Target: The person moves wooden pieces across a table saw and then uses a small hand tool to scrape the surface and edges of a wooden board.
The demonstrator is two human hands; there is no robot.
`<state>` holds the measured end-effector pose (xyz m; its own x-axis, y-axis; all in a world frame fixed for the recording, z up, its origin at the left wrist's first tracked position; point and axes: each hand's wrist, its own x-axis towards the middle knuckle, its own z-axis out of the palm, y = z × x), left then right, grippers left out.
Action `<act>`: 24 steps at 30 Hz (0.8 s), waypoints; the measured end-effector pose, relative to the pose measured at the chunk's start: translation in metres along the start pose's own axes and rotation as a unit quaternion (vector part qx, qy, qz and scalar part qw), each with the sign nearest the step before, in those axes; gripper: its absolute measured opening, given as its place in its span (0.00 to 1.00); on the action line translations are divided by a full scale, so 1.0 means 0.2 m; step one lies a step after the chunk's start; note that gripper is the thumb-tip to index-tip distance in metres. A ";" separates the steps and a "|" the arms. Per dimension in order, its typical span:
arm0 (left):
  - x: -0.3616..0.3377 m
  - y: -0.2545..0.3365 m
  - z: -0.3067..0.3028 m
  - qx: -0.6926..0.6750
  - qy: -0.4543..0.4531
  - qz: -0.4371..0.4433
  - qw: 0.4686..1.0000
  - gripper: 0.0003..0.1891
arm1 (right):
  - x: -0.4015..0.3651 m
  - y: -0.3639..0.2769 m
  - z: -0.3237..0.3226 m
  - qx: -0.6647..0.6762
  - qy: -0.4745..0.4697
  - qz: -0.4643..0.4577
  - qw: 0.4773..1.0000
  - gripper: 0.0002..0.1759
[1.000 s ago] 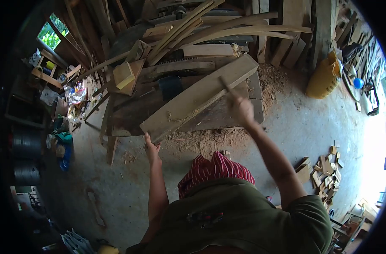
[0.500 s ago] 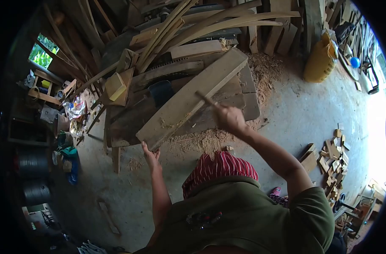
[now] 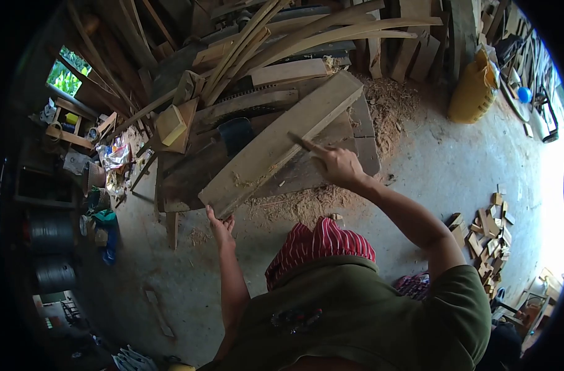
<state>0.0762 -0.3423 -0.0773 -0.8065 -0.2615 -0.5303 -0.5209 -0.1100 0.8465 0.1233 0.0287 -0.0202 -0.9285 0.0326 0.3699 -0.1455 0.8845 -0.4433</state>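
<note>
A long, thick wooden plank (image 3: 269, 145) lies diagonally over the workbench (image 3: 170, 185), its near left end jutting past the edge. My left hand (image 3: 221, 229) grips that end from below, fingers around its lower corner. In my right hand (image 3: 341, 166) is a narrow, flat hand tool (image 3: 302, 142), index finger stretched along it. The tool's tip lies over the plank's upper face near the middle; the fist hides its handle, and its exact kind does not show. Small curled shavings (image 3: 245, 182) cling to the plank's near edge.
Bent wood strips (image 3: 331, 37) and a curved piece (image 3: 288, 72) crowd the bench's far side. Wood shavings (image 3: 294, 207) cover the floor around the bench. To the right stand a yellow sack (image 3: 474, 93) and a heap of wood offcuts (image 3: 489, 232). Wire spools (image 3: 50, 232) sit at left.
My right hand, blurred before, now shows sharply a little to the right, with the index finger extended along the tool. My left hand and the plank stay where they were.
</note>
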 end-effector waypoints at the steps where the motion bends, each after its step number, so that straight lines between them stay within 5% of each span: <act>1: 0.00 0.00 0.00 -0.002 -0.004 -0.004 1.000 0.44 | 0.02 0.01 -0.04 -0.013 -0.067 0.032 0.997 0.18; 4: -0.02 0.01 0.00 -0.004 -0.005 -0.006 1.000 0.44 | 0.17 0.36 -0.04 -0.225 -0.183 0.170 0.942 0.22; 6: -0.03 0.01 0.01 0.001 -0.011 -0.004 1.000 0.43 | 0.21 0.54 -0.20 -0.094 0.085 0.184 0.975 0.21; 9: -0.01 0.02 0.02 -0.006 -0.011 -0.007 1.000 0.44 | 0.20 0.66 -0.13 -0.066 0.068 0.250 0.963 0.19; 11: -0.01 0.00 0.01 -0.016 -0.007 -0.007 1.000 0.44 | 0.13 0.42 -0.07 -0.078 0.036 0.179 0.980 0.20; 12: -0.01 0.00 0.01 -0.018 -0.007 -0.009 1.000 0.44 | 0.07 0.46 0.11 -0.201 -0.037 0.133 0.970 0.21; 13: -0.02 0.00 0.02 -0.021 -0.004 -0.002 1.000 0.45 | 0.06 0.33 0.07 -0.080 -0.132 0.164 0.974 0.19; 14: -0.02 0.00 0.02 -0.023 -0.002 0.004 1.000 0.45 | 0.08 0.11 -0.09 0.018 0.050 0.004 0.999 0.19; 15: -0.01 0.00 0.02 -0.023 -0.004 0.004 1.000 0.45 | 0.08 0.14 -0.09 -0.001 -0.038 0.046 0.998 0.13; 16: -0.01 0.00 0.02 -0.027 -0.001 0.001 1.000 0.44 | 0.11 0.21 -0.09 -0.020 -0.125 0.087 0.988 0.18; 20: -0.01 0.00 0.02 -0.033 -0.003 -0.005 0.999 0.42 | 0.34 0.65 -0.18 -0.069 0.024 0.267 0.961 0.23; 24: 0.06 -0.02 -0.01 -0.048 -0.010 -0.023 0.999 0.40 | 0.30 0.76 0.02 -0.083 0.062 0.250 0.963 0.21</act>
<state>0.0680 -0.3468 -0.0868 -0.7881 -0.2343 -0.5692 -0.5296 -0.2133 0.8210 0.0447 0.1633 -0.0690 -0.8194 0.5189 0.2435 0.3742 0.8061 -0.4585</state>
